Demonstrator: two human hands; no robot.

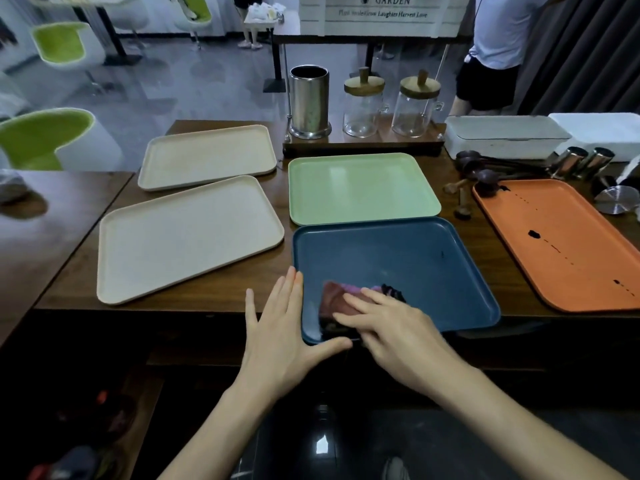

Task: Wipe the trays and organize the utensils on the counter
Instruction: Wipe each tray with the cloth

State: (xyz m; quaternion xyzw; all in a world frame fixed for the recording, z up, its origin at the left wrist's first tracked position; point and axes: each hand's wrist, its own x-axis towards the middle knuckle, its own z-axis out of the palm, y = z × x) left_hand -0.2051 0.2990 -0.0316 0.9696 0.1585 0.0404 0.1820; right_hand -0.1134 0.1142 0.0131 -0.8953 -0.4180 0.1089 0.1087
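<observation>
Left hand: the left hand lies flat with straight fingers against the near-left corner of the dark blue rectangular plastic tray, thumb along its near rim.
Right hand: the right hand presses a folded purple-maroon cloth onto the blue tray's near-left part.
Table: the dark brown wooden table carries all the trays.
Other trays: a pale green tray sits just behind the blue one; two beige trays lie to the left; an orange tray with dark spots lies to the right.
Back row: a steel cylinder holder and two glass jars with wooden lids.
Utensils: dark wooden spoons lie behind the orange tray.
</observation>
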